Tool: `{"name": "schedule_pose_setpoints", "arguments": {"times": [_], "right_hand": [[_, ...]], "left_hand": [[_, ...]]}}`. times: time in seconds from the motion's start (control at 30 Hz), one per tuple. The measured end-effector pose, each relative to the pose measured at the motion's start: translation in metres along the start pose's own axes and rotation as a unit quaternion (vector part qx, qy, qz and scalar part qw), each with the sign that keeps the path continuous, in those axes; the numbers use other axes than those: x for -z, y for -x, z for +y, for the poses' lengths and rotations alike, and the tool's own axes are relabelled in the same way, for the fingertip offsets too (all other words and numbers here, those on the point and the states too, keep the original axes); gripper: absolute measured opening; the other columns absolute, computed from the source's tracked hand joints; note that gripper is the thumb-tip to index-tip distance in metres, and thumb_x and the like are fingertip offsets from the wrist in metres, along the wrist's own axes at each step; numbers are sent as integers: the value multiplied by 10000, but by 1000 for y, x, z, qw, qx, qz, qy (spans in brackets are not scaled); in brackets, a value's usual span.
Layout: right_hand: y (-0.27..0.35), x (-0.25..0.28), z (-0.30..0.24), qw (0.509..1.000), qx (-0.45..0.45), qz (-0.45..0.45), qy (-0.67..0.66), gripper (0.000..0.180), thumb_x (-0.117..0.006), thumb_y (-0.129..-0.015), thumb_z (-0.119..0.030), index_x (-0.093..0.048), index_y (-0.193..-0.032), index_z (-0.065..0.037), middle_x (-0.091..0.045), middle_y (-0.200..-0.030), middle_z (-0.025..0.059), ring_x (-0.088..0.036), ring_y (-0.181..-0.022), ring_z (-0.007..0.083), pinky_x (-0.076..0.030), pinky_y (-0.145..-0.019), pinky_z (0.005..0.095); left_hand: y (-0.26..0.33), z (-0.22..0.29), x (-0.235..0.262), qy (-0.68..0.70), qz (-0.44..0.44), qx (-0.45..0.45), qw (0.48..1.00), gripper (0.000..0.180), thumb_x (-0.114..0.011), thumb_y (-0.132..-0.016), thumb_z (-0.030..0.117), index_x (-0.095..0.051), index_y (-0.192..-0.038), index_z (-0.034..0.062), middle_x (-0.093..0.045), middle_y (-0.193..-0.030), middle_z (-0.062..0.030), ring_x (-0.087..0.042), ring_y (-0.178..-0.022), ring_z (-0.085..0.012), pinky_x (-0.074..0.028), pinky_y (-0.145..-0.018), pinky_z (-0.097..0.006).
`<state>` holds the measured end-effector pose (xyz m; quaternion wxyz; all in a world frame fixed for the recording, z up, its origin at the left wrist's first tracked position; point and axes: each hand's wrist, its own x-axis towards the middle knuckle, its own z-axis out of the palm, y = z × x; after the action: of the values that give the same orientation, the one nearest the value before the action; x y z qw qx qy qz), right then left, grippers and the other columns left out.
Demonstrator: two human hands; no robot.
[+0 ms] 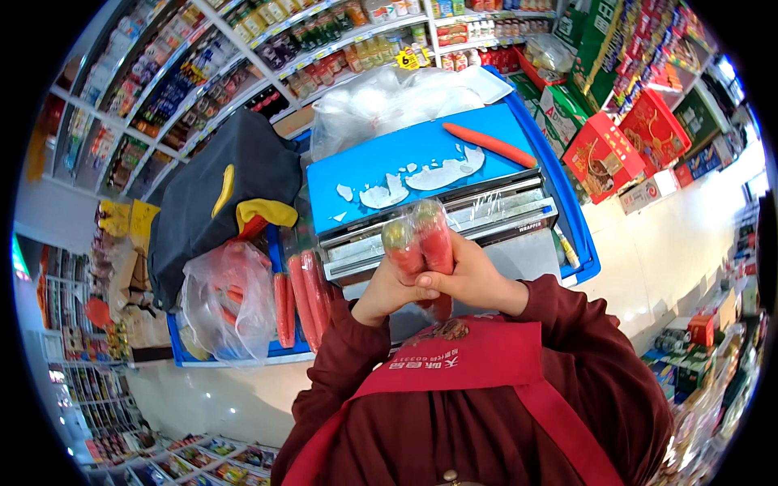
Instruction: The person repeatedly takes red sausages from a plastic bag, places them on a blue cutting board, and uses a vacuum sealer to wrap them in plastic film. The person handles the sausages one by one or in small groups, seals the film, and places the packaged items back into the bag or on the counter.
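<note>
Blue table (421, 154) carries a metal film-wrap dispenser (454, 223) right ahead of the hands. Both hands, left (387, 293) and right (470, 279), are clamped round two wrapped carrots (421, 239), long axis pointing away toward the dispenser, glossy film over smooth orange. Loose carrots (301, 296) lie left.

Both hands (429, 285) around film-wrapped carrots (421, 243) above wrapping machine (486, 212)

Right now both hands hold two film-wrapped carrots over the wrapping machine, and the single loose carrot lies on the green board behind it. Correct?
Not quite: the board is blue, not green, as the head view shows. The rest stands: left hand and right hand hold two film-wrapped carrots over the wrapping machine, and the single loose carrot lies on that board.
</note>
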<state>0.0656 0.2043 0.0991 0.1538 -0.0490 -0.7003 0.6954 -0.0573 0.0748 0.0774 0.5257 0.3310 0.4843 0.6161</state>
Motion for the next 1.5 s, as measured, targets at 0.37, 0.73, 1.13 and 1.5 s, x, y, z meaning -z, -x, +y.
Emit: {"name": "schedule_pose_setpoints", "arguments": {"times": [0.37,0.73,1.13,1.5], "right_hand": [[2,3,-4,987,38,-25,155,570,-774,-666,-306,-540,-1108,-32,-570,-1059,157,-508,-1033,330,-384,-913,411],[-50,40,-89,898,236,-104,357,204,-709,-728,-143,-608,-874,-44,-567,-1085,106,-521,-1019,276,-390,-880,381],[-89,49,-69,962,-68,-195,178,171,-624,-835,-172,-627,-819,-2,-641,-814,45,-568,-802,119,-433,-731,250],[-85,72,-45,921,-212,-326,-26,226,-516,-829,-158,-599,-985,-17,-611,-990,45,-553,-888,132,-445,-782,273]], "left_hand": [[11,-2,-4,33,-26,-5,999,770,-842,-606,410,-500,-1181,29,-580,-1079,-61,-563,-968,-151,-478,-793,-291],[13,-15,-9,49,-25,-31,998,446,-766,-742,264,-588,-1072,22,-612,-880,6,-539,-758,-70,-433,-646,-218],[18,-9,-15,3,4,84,996,528,-786,-708,278,-529,-1088,17,-609,-941,-50,-567,-862,-128,-460,-741,-273],[-3,-19,-20,-47,-14,60,997,382,-762,-747,278,-593,-956,7,-599,-814,-1,-523,-715,-59,-431,-624,-218]]}}
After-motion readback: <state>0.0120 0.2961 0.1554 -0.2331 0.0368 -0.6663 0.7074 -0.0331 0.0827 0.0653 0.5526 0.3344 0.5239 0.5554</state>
